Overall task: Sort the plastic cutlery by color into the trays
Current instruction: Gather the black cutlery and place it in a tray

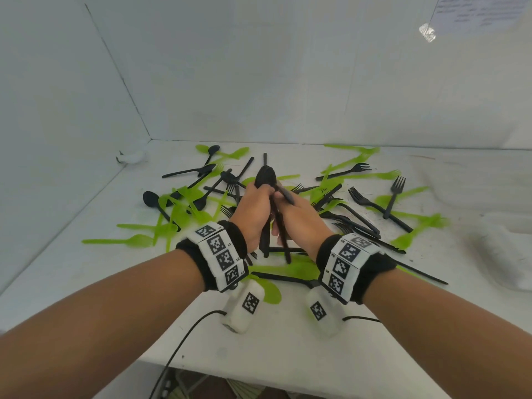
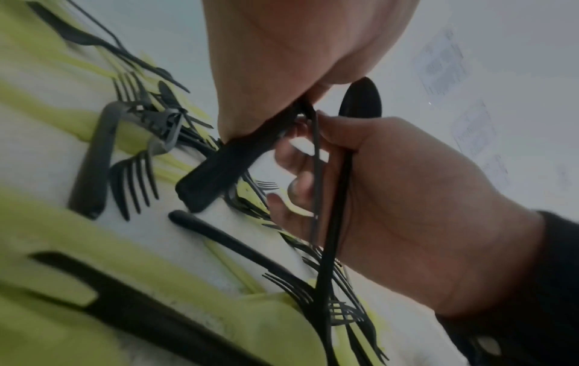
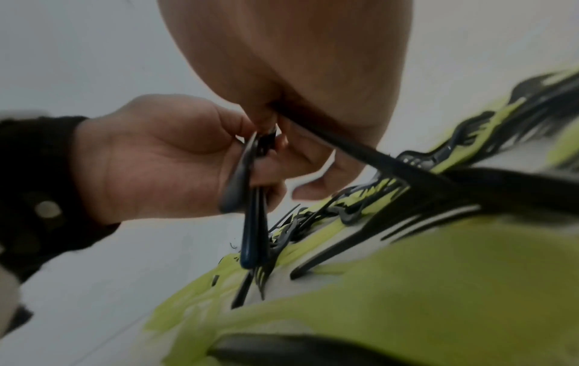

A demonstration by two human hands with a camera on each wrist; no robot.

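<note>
left hand [image 1: 254,208] grips a bunch of black spoons [image 1: 266,175]; right hand [image 1: 299,214] pinches one more black piece. line up handles, squeeze firmly before lifting.

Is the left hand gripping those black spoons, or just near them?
Touching. In the right wrist view the left hand's fingers curl round the black spoons, handles against the palm.
</note>
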